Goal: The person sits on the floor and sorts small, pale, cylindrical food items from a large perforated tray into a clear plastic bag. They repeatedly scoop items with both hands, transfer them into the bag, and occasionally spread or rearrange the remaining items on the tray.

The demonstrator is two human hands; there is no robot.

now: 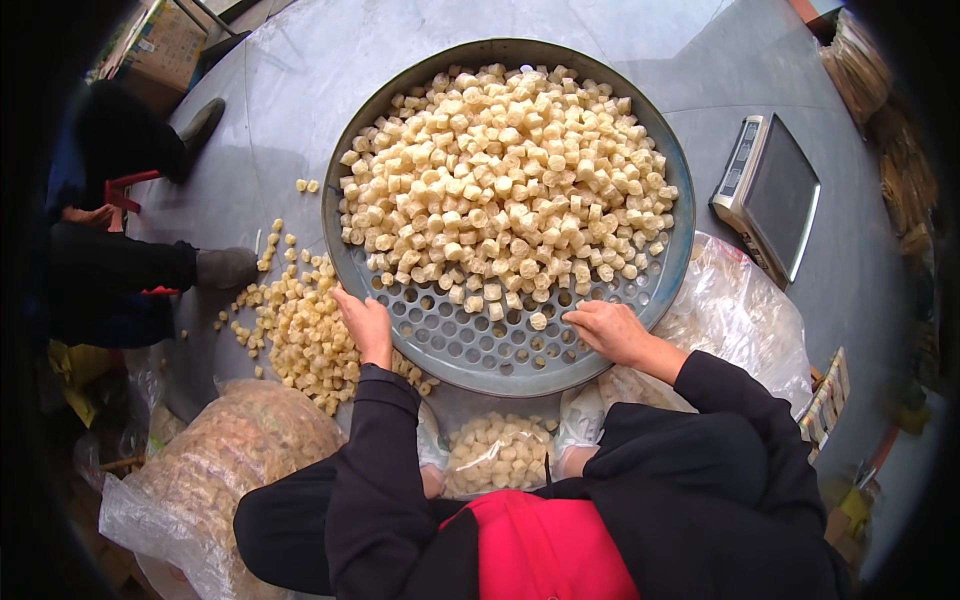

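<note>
A large round metal sieve tray [470, 372] with a holed bottom lies in front of me. Small pale-yellow cylindrical pieces [510, 170] are heaped over its far and middle part; the kind cannot be told. My left hand [366, 326] is closed at the tray's near left rim, fingers against the edge. Over the holes at the near right, my right hand [612, 332] has its fingers bent and pressed together. Whatever its fingertips hold, if anything, is hidden. Just left of them a single loose piece [538, 321] rests on the holed bottom.
Similar pieces [300, 330] lie spilled on the floor left of the tray. A clear bag of pieces [500, 450] sits between my feet. Large plastic bags [240, 450] [745, 310] flank me. A scale [780, 195] stands right; another person's shoe [225, 268] is at left.
</note>
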